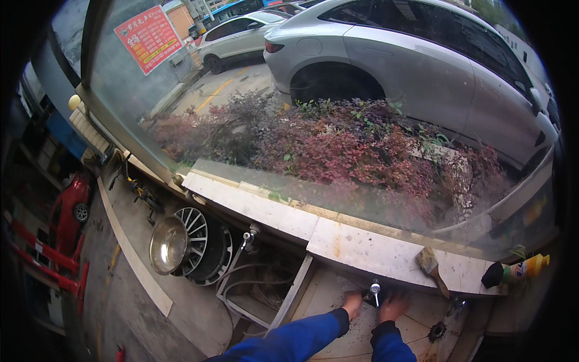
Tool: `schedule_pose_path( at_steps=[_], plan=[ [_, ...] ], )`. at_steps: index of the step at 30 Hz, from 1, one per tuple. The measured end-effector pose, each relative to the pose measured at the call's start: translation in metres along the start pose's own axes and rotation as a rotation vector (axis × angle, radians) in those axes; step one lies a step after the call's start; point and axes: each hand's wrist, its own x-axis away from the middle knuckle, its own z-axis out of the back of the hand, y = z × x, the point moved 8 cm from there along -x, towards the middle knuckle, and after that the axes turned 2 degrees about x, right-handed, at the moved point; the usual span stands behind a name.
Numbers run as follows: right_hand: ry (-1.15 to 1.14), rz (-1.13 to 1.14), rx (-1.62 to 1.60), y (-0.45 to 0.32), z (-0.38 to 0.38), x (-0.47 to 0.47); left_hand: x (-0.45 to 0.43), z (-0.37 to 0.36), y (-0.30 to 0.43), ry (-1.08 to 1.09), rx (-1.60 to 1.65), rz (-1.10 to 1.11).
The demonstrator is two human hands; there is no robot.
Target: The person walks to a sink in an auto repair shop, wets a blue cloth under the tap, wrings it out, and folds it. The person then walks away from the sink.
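My left hand [353, 304] and my right hand [392, 307] are low in a tiled sink [325, 296], one on each side of a chrome tap [375, 289] with a long lever. A dark thing [372, 302] shows between them, partly hidden by the tap. What it is, and whether my fingers grip it, cannot be made out. Both fingers' ends are blurred or turned away. Grit specks the tiles around my left hand. To the right of my right hand is a round, dirty drain hole [437, 331].
A worn brush [432, 269] and a yellow-capped bottle [527, 267] lie on the white tiled ledge [353, 244]. Another tap [457, 307] is at the right. Left of the sink are a metal frame [291, 292] with a hose, wheel rims [196, 240] and a metal basin [169, 245]. Glass stands behind the ledge.
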Motion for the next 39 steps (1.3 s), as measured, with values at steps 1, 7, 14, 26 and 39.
schedule_pose_path(
  at_steps=[1,7,14,26,39],
  plan=[
    [-0.033,-0.021,-0.037,-0.011,0.003,0.01,-0.002,-0.001,-0.003,-0.04,-0.031,0.057],
    [-0.787,-0.325,-0.879,-0.076,-0.032,0.048,-0.015,0.013,-0.006,-0.237,0.062,0.217],
    [-0.625,-0.078,-1.059,-0.089,0.0,0.026,-0.045,-0.012,-0.024,-0.482,0.342,0.111],
    [-0.288,-0.08,-0.111,0.004,-0.025,0.007,-0.004,0.008,-0.005,-0.157,-0.264,-0.021],
    [-0.755,0.082,-1.054,-0.092,0.008,0.029,-0.005,0.003,-0.014,-0.518,0.391,0.233]
  ],
)
